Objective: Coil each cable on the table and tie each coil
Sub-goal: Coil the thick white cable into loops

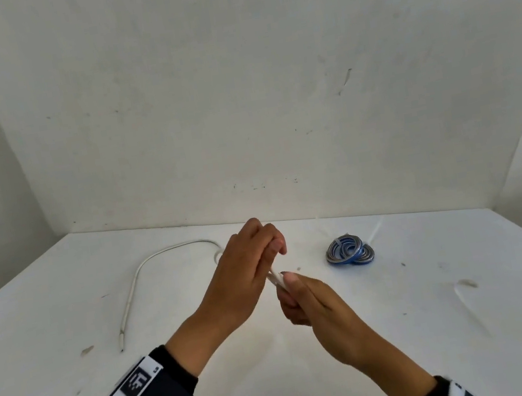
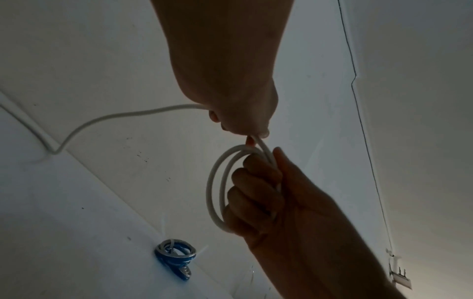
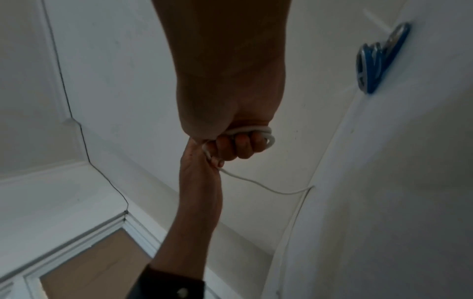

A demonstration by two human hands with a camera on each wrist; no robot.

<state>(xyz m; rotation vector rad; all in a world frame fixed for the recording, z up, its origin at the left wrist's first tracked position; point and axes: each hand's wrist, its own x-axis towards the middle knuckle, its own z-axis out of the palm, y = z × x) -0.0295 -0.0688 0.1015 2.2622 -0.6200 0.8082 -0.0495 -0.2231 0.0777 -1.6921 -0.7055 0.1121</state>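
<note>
1. Only the left wrist view shows the loops: your right hand [image 2: 258, 194] curls round two rings of the white cable [image 2: 217, 192].
2. Your left hand [image 1: 247, 269] pinches it at the coil's 12 o'clock; its tail lies on the bench [image 1: 443, 305] at 9.
3. The blue coil [image 1: 349, 249], shiny and tied, sits at 3.

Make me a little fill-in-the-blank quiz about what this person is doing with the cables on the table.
1. The cable being wound into loops between the two hands is ____ in colour.
2. The finished loops of the white cable are held in the person's ____ hand.
3. The left hand feeds the cable while its loose end trails across the ____.
4. The blue cable, lying on the table, is already ____.

Missing words: white; right; table; coiled
</note>
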